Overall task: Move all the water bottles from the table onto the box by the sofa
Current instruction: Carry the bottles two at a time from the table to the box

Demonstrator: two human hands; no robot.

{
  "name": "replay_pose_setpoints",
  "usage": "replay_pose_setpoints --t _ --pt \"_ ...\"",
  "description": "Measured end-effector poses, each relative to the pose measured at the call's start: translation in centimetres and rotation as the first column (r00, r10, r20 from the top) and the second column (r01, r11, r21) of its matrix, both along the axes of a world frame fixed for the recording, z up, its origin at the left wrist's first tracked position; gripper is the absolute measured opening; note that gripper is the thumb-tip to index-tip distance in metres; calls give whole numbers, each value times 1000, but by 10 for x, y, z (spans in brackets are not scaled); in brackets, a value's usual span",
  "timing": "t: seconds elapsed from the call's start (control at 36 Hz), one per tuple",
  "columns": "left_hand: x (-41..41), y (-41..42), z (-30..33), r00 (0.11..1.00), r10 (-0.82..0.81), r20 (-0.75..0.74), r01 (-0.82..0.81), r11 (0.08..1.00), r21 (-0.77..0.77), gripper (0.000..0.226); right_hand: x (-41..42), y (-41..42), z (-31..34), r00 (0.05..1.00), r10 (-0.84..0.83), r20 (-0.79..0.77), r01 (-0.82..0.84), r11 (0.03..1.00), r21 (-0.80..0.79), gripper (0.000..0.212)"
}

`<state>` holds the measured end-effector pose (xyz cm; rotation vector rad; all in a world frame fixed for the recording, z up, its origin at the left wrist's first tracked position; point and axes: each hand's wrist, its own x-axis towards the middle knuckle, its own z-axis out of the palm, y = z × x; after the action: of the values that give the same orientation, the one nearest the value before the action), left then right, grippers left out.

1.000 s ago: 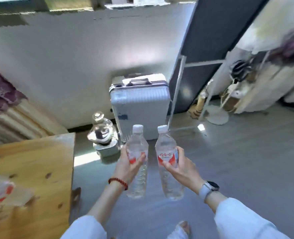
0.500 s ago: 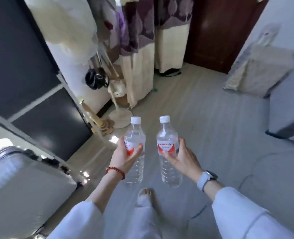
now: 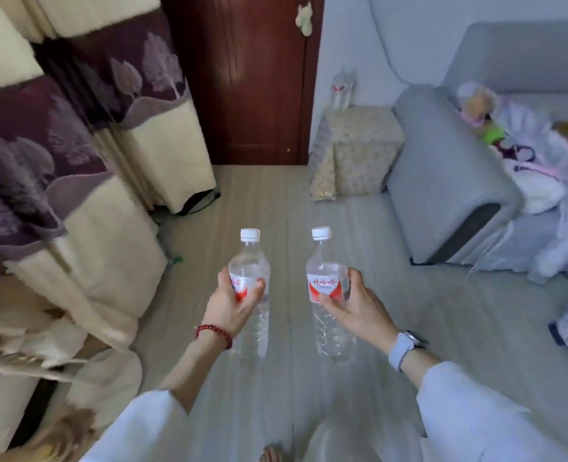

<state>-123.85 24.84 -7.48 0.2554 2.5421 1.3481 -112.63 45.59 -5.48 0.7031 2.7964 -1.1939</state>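
Short of the box (image 3: 362,145), well apart from it, two water bottles ride upright: left hand (image 3: 232,303) grips the left bottle (image 3: 251,288) at its label, right hand (image 3: 359,303) the right bottle (image 3: 329,288). Advice: walk on, keep both vertical, set them on the box top (a bottle (image 3: 341,90) already stands there) beside the sofa (image 3: 449,181).

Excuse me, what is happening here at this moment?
A person carries two water bottles, both upright and capped: the left hand grips one bottle, the right hand grips the other bottle. The box beside the sofa lies ahead, with something clear, perhaps a bottle, already on it.
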Motion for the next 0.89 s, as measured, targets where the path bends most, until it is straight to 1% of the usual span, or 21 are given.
replay_pose_setpoints --t 0.14,0.31,0.44,0.61,0.72,0.81,0.89 --pt "-101 111 -3 993 -117 4 117 993 -21 44 -75 92 -6 991 -137 -10 137 991 -6 57" --pt "-218 263 -3 984 -179 -18 179 984 8 43 -184 228 -22 979 -200 -33 200 980 -20 61" --pt "-307 379 16 978 -206 -23 206 979 6 43 -269 338 -14 966 -255 -45 255 967 6 61" --pt "-395 481 16 981 -192 6 192 980 49 45 -363 443 -8 961 -274 -17 274 961 -41 62" --pt "-460 541 -2 978 -206 40 205 978 26 42 -428 506 -21 959 -283 -11 282 957 -74 64" --pt "-516 587 -18 978 -207 32 207 978 17 41 -485 557 -33 956 -294 -18 290 950 -116 68" --pt "-578 639 -32 979 -199 45 196 979 60 42 -549 608 -43 945 -325 -39 318 939 -133 68"
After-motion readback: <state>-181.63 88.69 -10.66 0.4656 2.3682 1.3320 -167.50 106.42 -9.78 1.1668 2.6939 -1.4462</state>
